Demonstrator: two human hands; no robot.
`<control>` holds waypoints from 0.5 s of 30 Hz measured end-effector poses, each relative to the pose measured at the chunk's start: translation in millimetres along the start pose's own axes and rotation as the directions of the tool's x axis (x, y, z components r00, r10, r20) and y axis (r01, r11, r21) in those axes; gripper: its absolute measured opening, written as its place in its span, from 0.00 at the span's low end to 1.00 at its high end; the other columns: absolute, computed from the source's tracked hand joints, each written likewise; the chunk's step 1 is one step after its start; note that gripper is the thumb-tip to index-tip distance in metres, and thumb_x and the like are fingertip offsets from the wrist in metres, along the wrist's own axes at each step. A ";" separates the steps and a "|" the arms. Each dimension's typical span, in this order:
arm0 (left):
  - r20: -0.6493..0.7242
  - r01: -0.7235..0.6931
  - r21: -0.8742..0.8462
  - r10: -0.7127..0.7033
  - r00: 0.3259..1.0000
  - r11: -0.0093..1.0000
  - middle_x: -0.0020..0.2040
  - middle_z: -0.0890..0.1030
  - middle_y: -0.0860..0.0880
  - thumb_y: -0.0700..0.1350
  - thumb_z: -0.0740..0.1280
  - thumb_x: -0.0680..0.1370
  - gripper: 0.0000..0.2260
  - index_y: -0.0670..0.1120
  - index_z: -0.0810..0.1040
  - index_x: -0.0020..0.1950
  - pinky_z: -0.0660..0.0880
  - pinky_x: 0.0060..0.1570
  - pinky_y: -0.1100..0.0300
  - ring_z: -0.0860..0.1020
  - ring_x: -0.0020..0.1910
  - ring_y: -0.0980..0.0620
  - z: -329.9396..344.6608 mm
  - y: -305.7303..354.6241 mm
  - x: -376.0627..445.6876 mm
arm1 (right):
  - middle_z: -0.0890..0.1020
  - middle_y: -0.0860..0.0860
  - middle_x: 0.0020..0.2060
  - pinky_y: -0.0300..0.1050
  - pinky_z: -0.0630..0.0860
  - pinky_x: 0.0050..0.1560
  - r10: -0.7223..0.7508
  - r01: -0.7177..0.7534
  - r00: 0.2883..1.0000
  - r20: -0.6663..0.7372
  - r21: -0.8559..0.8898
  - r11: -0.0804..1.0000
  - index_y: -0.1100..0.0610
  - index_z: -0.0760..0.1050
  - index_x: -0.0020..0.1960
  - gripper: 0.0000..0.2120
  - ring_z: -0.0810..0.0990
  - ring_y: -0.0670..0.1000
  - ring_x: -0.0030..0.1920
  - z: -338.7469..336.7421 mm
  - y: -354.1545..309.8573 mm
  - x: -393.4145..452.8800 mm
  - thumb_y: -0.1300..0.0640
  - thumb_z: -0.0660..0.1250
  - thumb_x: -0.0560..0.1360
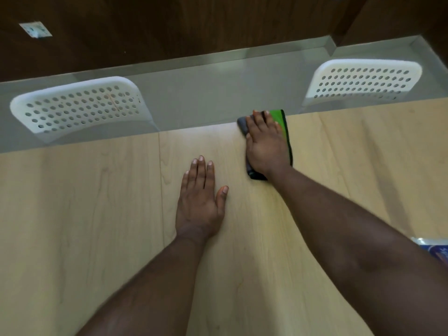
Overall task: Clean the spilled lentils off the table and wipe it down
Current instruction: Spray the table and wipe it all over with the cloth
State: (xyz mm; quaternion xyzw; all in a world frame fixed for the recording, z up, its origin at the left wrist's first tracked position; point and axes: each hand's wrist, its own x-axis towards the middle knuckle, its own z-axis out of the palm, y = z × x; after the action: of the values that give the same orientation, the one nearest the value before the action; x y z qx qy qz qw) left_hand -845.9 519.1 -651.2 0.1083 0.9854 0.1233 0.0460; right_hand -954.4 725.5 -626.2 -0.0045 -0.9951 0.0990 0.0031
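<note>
Two white perforated chairs, one at the left and one at the right, stand at the far edge of a pale wood-grain table, with grey floor and dark wood panelling beyond. The right hand presses flat, fingers straight, on a green-and-grey cloth at that far edge; the cloth shows past the fingertips. The left hand rests flat on the table nearby, fingers straight.

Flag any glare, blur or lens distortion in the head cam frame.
Head view: a bright glare patch sits on the table at its far edge, just left of the cloth; wide-angle bowing curves that far edge and the two white chairs; the whole frame is mildly soft, more so at the near forearms; the right hand and left hand cast only faint shadows, so the light is diffuse.
</note>
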 end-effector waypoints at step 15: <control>0.017 -0.008 -0.019 0.008 1.000 1.000 0.87 0.46 0.44 0.65 0.37 0.84 0.37 0.43 0.47 0.87 0.43 0.84 0.51 0.42 0.86 0.49 -7.1 -0.3 -1.5 | 0.57 0.49 0.85 0.57 0.54 0.83 -0.284 0.284 0.949 0.135 0.020 0.959 0.50 0.59 0.85 0.27 0.48 0.51 0.85 -13.9 41.7 -143.1 0.49 0.51 0.86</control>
State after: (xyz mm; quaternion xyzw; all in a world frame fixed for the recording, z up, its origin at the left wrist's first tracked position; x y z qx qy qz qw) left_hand -845.3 516.8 -644.3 0.1128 0.9833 0.1321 0.0549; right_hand -810.9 767.7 -621.6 0.1457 -0.9832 0.0977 -0.0506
